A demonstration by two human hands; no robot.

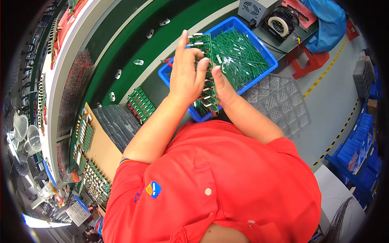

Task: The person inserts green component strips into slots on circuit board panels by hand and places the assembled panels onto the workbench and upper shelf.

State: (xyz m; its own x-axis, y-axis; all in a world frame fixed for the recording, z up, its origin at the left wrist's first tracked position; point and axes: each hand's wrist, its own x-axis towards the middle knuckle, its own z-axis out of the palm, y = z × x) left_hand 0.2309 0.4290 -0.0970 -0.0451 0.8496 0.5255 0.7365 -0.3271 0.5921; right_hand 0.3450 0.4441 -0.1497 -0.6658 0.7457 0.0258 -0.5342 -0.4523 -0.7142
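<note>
A long green circuit board panel (210, 87) stands nearly upright between my hands, with rows of white and dark components along it. My right hand (225, 91) grips its right side, thumb against the board. At its left side, my left hand (186, 77) has its index finger stretched up, while thumb and another finger bend over the components. Part of the board is hidden behind that hand. A red, pointed tool (167, 62) shows just left of my left hand; whether I hold it cannot be made out. Beneath is a blue bin (264, 73) with many thin green strips (239, 52).
Assembled green boards (141, 104) lie left of the bin, beside dark stacked sheets (115, 125) and cardboard (99, 141). Clear plastic trays (279, 103) are at right. A grey box (253, 12) and black round device (281, 21) stand behind. A curved green surface (129, 44) runs at left.
</note>
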